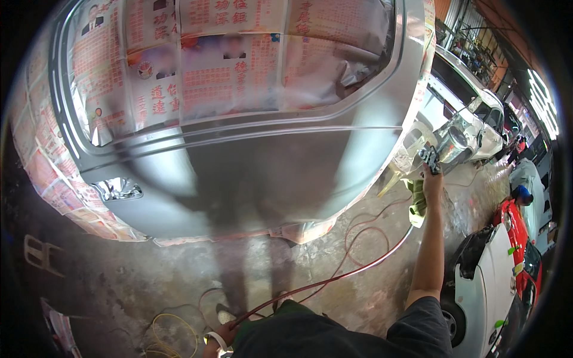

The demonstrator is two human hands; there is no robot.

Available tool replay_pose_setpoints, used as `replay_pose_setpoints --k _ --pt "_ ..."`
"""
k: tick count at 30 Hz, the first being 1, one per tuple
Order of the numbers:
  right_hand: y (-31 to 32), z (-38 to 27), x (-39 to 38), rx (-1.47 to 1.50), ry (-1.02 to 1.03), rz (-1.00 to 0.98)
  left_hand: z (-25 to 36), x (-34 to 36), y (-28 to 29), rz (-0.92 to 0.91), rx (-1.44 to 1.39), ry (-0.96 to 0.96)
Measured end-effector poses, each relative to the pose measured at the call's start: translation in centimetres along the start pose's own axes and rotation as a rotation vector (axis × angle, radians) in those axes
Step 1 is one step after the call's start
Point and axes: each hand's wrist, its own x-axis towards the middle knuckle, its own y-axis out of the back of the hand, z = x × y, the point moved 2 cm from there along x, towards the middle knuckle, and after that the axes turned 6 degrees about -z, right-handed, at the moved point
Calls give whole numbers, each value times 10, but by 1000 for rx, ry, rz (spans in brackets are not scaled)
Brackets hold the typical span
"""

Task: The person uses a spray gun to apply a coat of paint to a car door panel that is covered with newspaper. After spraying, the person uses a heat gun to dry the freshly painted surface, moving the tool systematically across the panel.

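Out to the right, my right hand [433, 178] is closed around a spray gun [428, 158], just off the right edge of a grey vehicle panel [268, 170]. Beneath that hand hangs something green and cloth-like [416, 203], where a red hose [358, 269] comes up. That hose bends back to my left hand [224, 332], which is low beside my body and wrapped round it; its fingers are partly hidden. Printed paper sheets [230, 77] cover the panel's window area and hang around its edges. Soft reflections and shadows lie across the panel.
More hose loops [373, 230] and a thin yellow line [173, 337] lie on the concrete floor. A stool-like frame [39, 253] is at left. At right are a white car [486, 292], a red car part [513, 224], a silver vehicle [459, 101] and a person in a blue cap [523, 194].
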Motion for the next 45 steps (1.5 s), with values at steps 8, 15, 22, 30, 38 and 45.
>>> replay_pose_setpoints --k 8,15,22,30,38,45 --pt "-111 -120 -131 184 54 -123 -25 -72 53 32 45 138" --pt "-249 -279 -278 267 46 -269 -166 -123 113 102 77 194" --pt "-402 -463 -434 310 137 -499 -322 -185 150 118 -90 312" --pt "-567 -610 -583 259 257 -679 -412 -256 134 208 -234 381" --pt "-644 -658 -650 394 381 -894 -403 -234 129 219 -272 404" --pt "-576 -602 -591 314 309 -821 -405 -192 120 193 -252 288"
